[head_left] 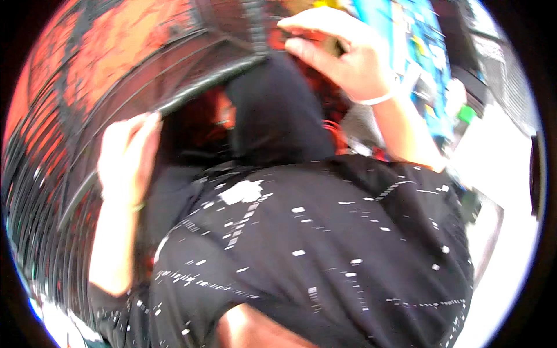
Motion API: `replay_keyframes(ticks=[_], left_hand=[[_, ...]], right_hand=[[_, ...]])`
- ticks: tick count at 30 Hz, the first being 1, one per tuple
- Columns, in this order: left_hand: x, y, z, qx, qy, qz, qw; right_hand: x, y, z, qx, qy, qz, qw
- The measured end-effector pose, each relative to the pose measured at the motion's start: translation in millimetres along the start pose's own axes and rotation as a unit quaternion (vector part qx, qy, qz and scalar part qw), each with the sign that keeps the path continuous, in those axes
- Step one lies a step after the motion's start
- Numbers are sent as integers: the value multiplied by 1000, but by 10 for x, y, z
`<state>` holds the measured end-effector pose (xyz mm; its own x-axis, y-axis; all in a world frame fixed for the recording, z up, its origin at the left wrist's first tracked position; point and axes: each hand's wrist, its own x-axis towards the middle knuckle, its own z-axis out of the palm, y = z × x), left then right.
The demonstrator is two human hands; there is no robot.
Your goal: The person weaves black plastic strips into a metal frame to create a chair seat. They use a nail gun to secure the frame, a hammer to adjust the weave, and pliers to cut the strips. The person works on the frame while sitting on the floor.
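Note:
My left hand is closed round a dark curved rod, at the left of the view. The rod forms the edge of a large black frame with thin curved ribs. My right hand is raised at the upper right, thumb and fingers apart, with nothing visible between them. It is nearest to the rod's upper end and a blurred red and dark area behind it. Motion blur hides the finer detail.
An orange-red surface lies behind the frame. My dark-clad leg stands below the rod. To the right are a blue item with mixed colours, a small green object and a bright white surface.

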<state>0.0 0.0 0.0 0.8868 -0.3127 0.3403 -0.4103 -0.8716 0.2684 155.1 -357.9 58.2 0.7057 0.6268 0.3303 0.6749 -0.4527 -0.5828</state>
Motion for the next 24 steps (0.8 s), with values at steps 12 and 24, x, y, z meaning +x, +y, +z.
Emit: replay_keyframes(ticks=[12,24], left_hand=[[220,-151,573,-21,17,57,998],[191,-179,355,-19,57,55,997]], right_hand=[[-2901,1386,-1814,-169,190,723,643],[-3020,1821,-1791,334,274,622,653]])
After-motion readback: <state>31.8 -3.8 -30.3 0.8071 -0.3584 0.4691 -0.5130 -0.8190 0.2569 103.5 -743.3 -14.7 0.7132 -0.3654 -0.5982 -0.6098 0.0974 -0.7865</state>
